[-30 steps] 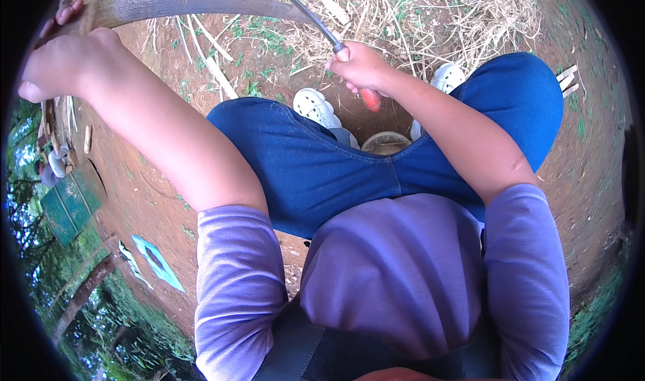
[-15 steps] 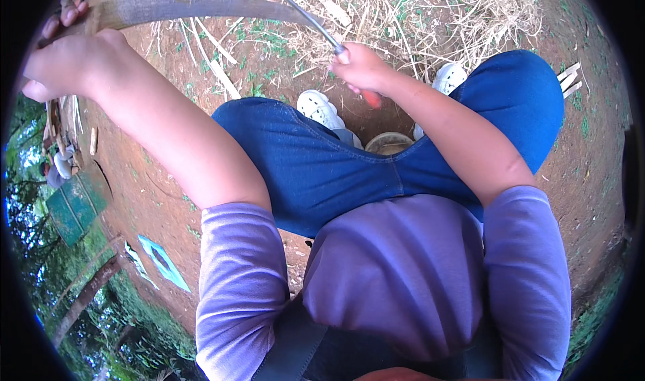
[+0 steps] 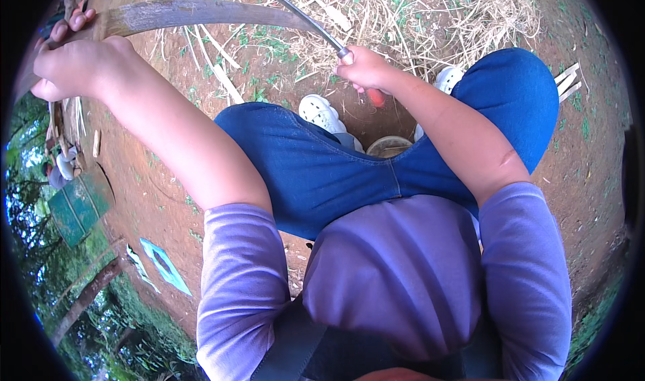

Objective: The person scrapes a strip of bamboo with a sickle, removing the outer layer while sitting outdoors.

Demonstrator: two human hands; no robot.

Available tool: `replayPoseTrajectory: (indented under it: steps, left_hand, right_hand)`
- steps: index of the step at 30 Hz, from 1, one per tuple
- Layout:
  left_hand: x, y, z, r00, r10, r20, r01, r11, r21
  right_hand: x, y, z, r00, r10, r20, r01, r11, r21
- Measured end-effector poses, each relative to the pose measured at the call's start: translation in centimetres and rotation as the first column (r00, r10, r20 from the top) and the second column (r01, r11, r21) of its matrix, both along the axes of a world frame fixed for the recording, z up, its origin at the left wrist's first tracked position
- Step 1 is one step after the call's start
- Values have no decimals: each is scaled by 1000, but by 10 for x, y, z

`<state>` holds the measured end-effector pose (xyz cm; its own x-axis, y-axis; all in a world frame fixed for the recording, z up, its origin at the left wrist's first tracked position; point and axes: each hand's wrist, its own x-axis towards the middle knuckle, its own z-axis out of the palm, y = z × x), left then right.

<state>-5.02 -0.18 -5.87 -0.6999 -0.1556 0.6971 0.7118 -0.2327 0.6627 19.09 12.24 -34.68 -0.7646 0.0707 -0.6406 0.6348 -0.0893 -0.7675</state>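
My left hand [image 3: 80, 65] is closed around a long, flat, grey-brown bamboo strip [image 3: 201, 14], its fingers curled over it at the upper left. The strip runs across to the right and tapers toward its far end. In my right hand [image 3: 366, 68] is a knife [image 3: 309, 23], its narrow metal blade pointing up and left. Part of the knife's red handle shows below my fist. The blade crosses the strip's right end and seems to touch it; the exact contact cannot be made out.
Pale shavings [image 3: 416, 18] cover the ground beyond my white clogs [image 3: 321, 112]. A round, pale object [image 3: 388, 146] is partly hidden between my legs. Split pieces [image 3: 569, 82] lie right of my knee. Leftward are a green panel [image 3: 79, 207] and a blue-edged sheet [image 3: 164, 265].
My left hand and the strip have shifted slightly right and down. The knife has turned a little, so more of its blade's flat side shows.
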Motion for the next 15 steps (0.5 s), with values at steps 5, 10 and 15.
replayPoseTrajectory:
  steps: [5,10,15]
  left_hand:
    - [-8,-15,-5,1000,-24,20,24,1000,-4]
    - [-11,-13,-1,997,-71,-10,71,997,30]
    - [-6,-5,-1,991,-135,1,134,989,63]
  right_hand:
    - [-8,-14,26,983,67,-169,-19,962,272]
    - [2,-3,-4,991,130,-42,-117,967,227]
    - [12,7,-26,987,68,148,-91,985,150]
